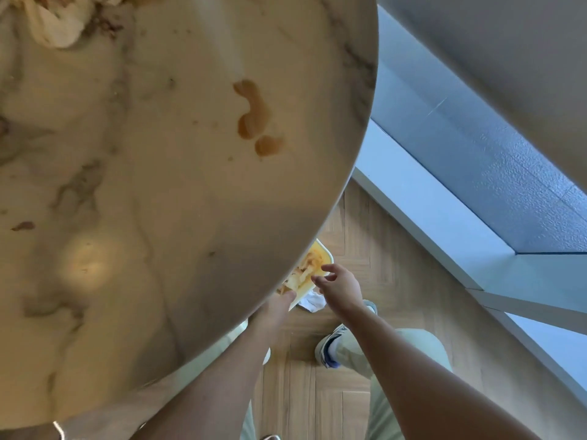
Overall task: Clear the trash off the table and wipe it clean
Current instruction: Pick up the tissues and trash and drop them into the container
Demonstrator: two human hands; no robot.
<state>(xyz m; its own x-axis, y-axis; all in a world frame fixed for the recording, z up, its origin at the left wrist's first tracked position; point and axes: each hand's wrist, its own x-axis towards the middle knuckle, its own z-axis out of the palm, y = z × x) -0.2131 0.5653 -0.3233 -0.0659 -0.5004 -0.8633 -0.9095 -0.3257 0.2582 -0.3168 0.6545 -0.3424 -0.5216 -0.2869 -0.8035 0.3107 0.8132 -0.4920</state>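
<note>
The right hand (340,289) is hovering with fingers spread, gripping nothing, over the yellow bin (313,265). The left hand (275,308) is lying half-hidden under the stained table (158,185); its grasp cannot be told.

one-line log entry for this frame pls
stage: clearing trash | left hand: holds tray below table edge | right hand: open, over tray | table: brown spill, crumpled bag remain | wipe: pending

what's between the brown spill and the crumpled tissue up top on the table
In the head view, only bare marble table with a few small specks lies between the brown spill and the crumpled tissue.
</note>
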